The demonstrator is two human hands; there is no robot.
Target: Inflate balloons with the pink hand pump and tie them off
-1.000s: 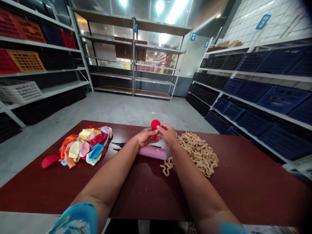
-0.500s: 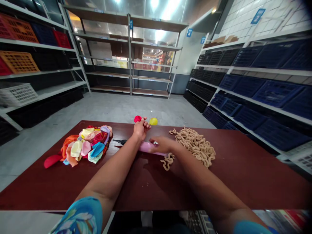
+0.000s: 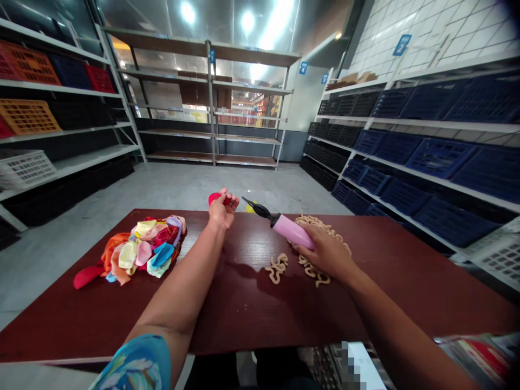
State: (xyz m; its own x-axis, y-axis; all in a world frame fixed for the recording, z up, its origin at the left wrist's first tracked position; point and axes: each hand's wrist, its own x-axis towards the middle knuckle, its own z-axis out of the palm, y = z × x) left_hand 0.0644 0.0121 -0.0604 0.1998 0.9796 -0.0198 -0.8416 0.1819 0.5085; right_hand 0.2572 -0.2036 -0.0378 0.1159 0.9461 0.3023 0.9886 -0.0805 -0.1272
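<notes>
My left hand, palm turned up near the table's far edge, has its fingers curled on a limp red balloon. A pink hand balloon pump with a black tapered nozzle is gripped in my right hand. Its nozzle points up and left toward my left hand, a short gap apart. Beneath the pump lies a small group of beige curly pieces. My right hand partly covers the larger heap of the same pieces. Part of a yellow round thing shows behind the nozzle.
A heap of colourful limp balloon-like pieces lies on the left of the dark red table, a red one sticking out. Shelves with orange, red and white crates stand left. Blue crates fill the right shelves.
My right hand has picked up the pump from the table and swung it right, its nozzle now raised. My left hand with the red balloon has moved slightly left. The view has tilted up a little.
</notes>
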